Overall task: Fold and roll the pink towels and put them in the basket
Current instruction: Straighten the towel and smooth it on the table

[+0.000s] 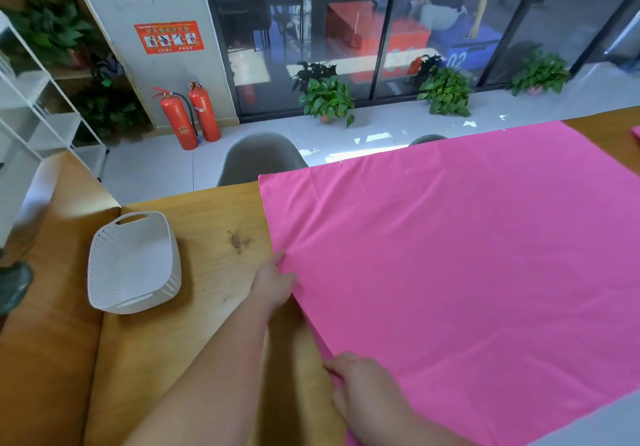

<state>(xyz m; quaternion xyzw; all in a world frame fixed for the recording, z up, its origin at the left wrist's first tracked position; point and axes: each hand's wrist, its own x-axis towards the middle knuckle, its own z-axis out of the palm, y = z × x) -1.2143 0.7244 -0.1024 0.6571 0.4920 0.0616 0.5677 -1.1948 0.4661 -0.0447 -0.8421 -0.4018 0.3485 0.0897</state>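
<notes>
Pink towel (450,255): lying flat, unfolded, right of the basket (133,262). You are pinching its basket-side edge with left hand (273,282) and right hand (363,390). Folding, rolling, basketing all pending.

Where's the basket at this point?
Head view, left side: the white basket sits empty on the wooden table, left of the left hand and clear of the spread pink towel.
</notes>
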